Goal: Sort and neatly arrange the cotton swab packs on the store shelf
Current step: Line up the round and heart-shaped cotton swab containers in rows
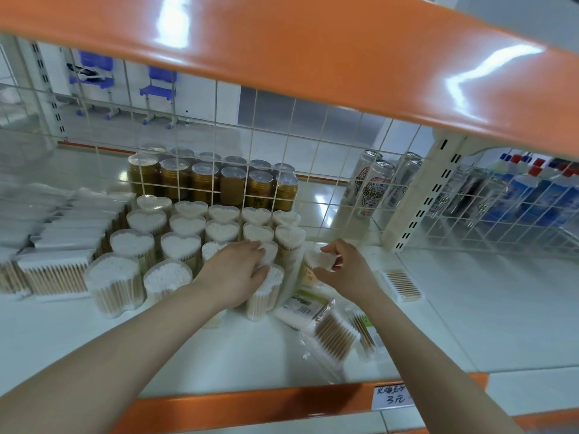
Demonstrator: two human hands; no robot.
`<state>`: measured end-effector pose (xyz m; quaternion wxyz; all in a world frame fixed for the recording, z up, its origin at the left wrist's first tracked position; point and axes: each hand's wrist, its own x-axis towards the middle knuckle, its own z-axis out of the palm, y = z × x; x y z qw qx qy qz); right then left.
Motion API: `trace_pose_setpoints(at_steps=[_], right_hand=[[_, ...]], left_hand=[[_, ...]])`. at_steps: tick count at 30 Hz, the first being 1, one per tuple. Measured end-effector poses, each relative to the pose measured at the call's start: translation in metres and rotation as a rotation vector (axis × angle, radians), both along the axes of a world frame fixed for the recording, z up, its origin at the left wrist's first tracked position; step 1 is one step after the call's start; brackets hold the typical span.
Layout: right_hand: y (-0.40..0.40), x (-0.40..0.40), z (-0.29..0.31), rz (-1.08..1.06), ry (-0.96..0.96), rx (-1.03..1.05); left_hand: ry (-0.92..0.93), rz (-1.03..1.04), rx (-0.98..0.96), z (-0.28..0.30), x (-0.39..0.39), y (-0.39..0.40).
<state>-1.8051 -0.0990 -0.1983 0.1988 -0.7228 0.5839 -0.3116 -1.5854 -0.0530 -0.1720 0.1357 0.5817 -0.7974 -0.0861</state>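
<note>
Several heart-shaped clear tubs of cotton swabs point(181, 245) stand in rows on the white shelf point(219, 349). My left hand point(235, 270) lies over the tubs at the right end of the front rows, fingers touching the tops of two of them point(269, 277). My right hand point(341, 264) grips the lid of a single tub point(313, 267) just right of the block. Flat rectangular swab packs point(56, 274) are stacked at the left. Loose bagged swab packs point(326, 327) lie in front of my right hand.
Behind a wire grid point(282, 170) stand amber jars point(203, 180) and drink cans point(372, 186). An orange shelf point(282, 51) hangs overhead. A small flat swab pack point(402, 285) lies at the right. An upright post point(416, 195) divides the shelf bays.
</note>
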Motion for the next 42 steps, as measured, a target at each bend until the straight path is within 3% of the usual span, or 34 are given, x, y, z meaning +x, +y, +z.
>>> trace_pose_setpoints(at_steps=[12, 42], right_hand=[[0.009, 0.027, -0.004, 0.047, -0.102, 0.005], [0.004, 0.037, -0.007, 0.016, -0.016, -0.07]], left_hand=[[-0.031, -0.007, -0.014, 0.002, 0.003, 0.003], [-0.041, 0.002, -0.012, 0.002, 0.002, 0.0]])
